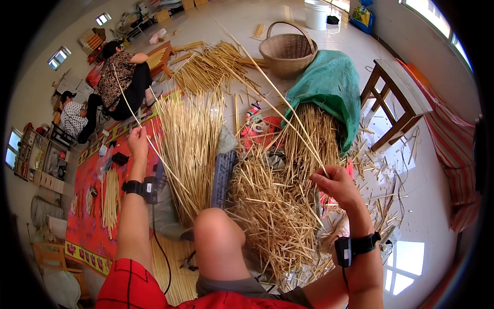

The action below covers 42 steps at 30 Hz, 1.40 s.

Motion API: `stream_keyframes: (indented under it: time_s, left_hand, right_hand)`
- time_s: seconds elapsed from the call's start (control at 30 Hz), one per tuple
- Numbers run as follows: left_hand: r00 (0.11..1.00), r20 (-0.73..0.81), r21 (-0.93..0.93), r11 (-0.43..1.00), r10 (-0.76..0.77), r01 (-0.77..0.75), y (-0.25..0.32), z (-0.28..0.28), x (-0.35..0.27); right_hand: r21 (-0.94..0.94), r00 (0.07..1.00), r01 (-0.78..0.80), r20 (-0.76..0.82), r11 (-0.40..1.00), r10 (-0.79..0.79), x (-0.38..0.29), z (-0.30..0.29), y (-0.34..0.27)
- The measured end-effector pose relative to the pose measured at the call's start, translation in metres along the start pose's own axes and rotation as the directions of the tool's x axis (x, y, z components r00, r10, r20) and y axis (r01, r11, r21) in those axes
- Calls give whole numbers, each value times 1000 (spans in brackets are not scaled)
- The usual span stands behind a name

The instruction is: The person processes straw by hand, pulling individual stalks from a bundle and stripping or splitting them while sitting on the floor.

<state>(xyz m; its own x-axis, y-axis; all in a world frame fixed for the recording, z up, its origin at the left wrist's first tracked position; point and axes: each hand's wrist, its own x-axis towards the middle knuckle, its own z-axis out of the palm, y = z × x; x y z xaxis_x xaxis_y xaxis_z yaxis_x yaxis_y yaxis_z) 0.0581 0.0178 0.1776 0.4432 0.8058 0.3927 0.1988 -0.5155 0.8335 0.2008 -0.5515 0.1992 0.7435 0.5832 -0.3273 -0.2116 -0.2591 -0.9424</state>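
My left hand (137, 143) pinches a thin pale straw stalk (125, 98) that slants up and away above the red mat. Between the thumb and fingers of my right hand (337, 187) are the lower ends of long straw stalks (266, 76), which fan apart towards the far side. A thick bundle of pale straw (185, 143) leans between my arms, beside a blue-purple plastic crate (224, 179). Loose straw scraps (278, 220) are heaped by my bent knee. Just beyond my right hand, darker straw (312, 135) spills out of a green woven sack (328, 75).
Further off are a wicker basket (289, 54), a straw pile (212, 69) and a white bucket (315, 15). A wooden stool (403, 87) stands to the right. On the red patterned mat (87, 210) lies a straw bundle (111, 201). Two people (119, 77) sit at the left.
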Motion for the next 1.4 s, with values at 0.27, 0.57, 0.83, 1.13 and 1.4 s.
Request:
stream_keyframes:
  time_s: [0.27,0.57,0.83,1.13,1.4]
  left_hand:
    - [950,251,691,722,-184,-43,-51,2,-37]
    - [551,823,-1,969,-139,246,171,132,-161]
    - [445,881,-370,822,163,432,235,214,-271]
    - [438,898,-313,754,38,577,232,234,-284]
    - [201,976,-199,716,83,669,232,226,-276]
  right_hand:
    - [60,1000,13,10,998,-14,4,3,5]
    - [586,991,81,37,806,-127,8,11,8]
    - [640,994,73,14,765,-107,12,16,17]
    - [499,972,109,-233,860,12,11,13,36]
    - [539,959,172,-284,824,-15,3,-7,10]
